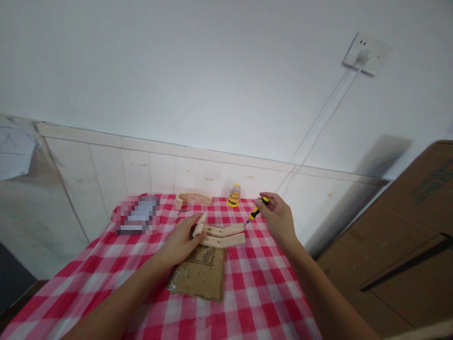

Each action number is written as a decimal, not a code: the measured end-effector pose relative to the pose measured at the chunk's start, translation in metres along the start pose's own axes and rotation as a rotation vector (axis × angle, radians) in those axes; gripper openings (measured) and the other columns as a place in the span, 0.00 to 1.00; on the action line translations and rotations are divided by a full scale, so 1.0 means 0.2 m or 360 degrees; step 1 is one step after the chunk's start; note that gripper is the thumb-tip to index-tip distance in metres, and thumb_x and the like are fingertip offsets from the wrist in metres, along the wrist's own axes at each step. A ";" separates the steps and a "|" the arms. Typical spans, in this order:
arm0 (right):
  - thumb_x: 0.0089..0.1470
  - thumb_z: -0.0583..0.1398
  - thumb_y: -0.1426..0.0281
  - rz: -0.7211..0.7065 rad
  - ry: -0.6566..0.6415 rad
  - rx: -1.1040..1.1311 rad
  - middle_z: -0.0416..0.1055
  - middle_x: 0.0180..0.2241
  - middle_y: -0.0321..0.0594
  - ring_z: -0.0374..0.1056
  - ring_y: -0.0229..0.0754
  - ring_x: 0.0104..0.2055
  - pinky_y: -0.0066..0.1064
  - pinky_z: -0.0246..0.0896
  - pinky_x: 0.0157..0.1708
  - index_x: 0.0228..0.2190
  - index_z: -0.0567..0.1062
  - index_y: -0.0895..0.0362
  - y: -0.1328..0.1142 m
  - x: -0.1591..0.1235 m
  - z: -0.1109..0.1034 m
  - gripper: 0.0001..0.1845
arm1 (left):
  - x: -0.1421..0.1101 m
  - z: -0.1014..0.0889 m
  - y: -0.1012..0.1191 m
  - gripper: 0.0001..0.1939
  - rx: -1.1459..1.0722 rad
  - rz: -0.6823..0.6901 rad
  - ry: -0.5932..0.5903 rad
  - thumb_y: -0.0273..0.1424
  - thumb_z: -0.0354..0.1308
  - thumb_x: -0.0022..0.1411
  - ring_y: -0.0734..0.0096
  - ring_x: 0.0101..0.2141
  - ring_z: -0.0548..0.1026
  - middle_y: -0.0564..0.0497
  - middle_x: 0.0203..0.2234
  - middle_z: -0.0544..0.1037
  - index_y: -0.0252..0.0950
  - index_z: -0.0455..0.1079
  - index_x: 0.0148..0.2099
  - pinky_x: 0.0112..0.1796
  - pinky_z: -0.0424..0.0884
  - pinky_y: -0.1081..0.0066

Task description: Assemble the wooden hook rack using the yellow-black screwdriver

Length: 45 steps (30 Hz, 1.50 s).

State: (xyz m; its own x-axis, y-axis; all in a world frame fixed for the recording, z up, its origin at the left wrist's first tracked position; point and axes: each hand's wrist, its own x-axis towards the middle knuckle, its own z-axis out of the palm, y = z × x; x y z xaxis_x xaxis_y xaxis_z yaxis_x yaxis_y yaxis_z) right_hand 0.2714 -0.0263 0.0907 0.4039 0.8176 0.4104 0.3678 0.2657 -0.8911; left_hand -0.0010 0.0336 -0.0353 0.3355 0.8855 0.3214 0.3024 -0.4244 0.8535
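My left hand (184, 239) is closed around the left end of a pale wooden piece (226, 242) with two long, slightly bent arms and small dark screws or holes along them. Between the fingers and thumb of my right hand (279, 218) is a yellow and black screwdriver (257, 210), tilted down to the left. Its tip is close to the right end of the far wooden arm; whether it touches cannot be made out. Under the wooden piece lies a flat brown cardboard piece (201, 278) with a dark maze-like print and small dots, partly in clear plastic.
A second curved wooden piece (194, 199) and a yellow-based screwdriver bit holder (234, 196) stand at the back by the wall. A blurred-out flat object (139, 215) lies at the left on the checked tablecloth (255, 293). Large cardboard (399, 241) leans at the right.
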 end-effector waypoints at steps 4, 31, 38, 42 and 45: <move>0.55 0.64 0.58 -0.0158 -0.0254 -0.0069 0.79 0.38 0.43 0.73 0.46 0.37 0.37 0.68 0.38 0.42 0.76 0.55 0.00 -0.05 0.17 0.17 | 0.00 0.01 -0.01 0.32 0.0036 0.0039 0.0006 0.38 0.62 0.61 0.47 0.58 0.71 0.40 0.59 0.75 0.36 0.67 0.65 0.58 0.66 0.53; 0.53 0.60 0.85 -0.0650 -0.1133 -0.0683 0.81 0.40 0.42 0.75 0.45 0.42 0.36 0.68 0.45 0.41 0.81 0.55 -0.09 0.06 0.47 0.19 | -0.02 -0.01 0.05 0.37 0.0070 0.0083 -0.0014 0.37 0.67 0.56 0.43 0.60 0.70 0.38 0.60 0.73 0.37 0.67 0.67 0.60 0.63 0.49; 0.56 0.65 0.79 -0.0615 -0.1060 -0.0844 0.78 0.32 0.40 0.71 0.42 0.33 0.31 0.62 0.35 0.38 0.79 0.56 -0.09 0.06 0.46 0.09 | -0.02 -0.01 0.06 0.42 0.0078 0.0043 -0.0022 0.38 0.72 0.50 0.39 0.60 0.69 0.37 0.59 0.74 0.38 0.67 0.66 0.60 0.64 0.47; 0.55 0.68 0.75 -0.0587 -0.0989 -0.0889 0.77 0.31 0.40 0.71 0.43 0.34 0.30 0.61 0.34 0.36 0.78 0.57 -0.09 0.07 0.46 0.06 | -0.02 -0.01 0.05 0.41 0.0114 0.0080 -0.0045 0.37 0.70 0.53 0.42 0.60 0.69 0.38 0.60 0.73 0.38 0.66 0.67 0.61 0.63 0.48; 0.55 0.70 0.73 -0.0549 -0.0921 -0.0924 0.75 0.28 0.38 0.69 0.41 0.31 0.29 0.58 0.32 0.32 0.76 0.56 -0.08 0.07 0.48 0.06 | -0.02 -0.01 0.05 0.40 0.0139 0.0092 -0.0067 0.37 0.69 0.54 0.42 0.60 0.69 0.37 0.60 0.73 0.37 0.65 0.68 0.61 0.63 0.47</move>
State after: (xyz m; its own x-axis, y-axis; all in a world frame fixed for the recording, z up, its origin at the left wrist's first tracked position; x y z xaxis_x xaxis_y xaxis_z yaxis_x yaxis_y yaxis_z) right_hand 0.1898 0.0290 0.0926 -0.2370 0.9116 0.3359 0.8208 0.3728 -0.4328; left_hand -0.0013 0.0273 -0.0272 0.3915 0.8511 0.3498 0.3575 -0.4910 0.7944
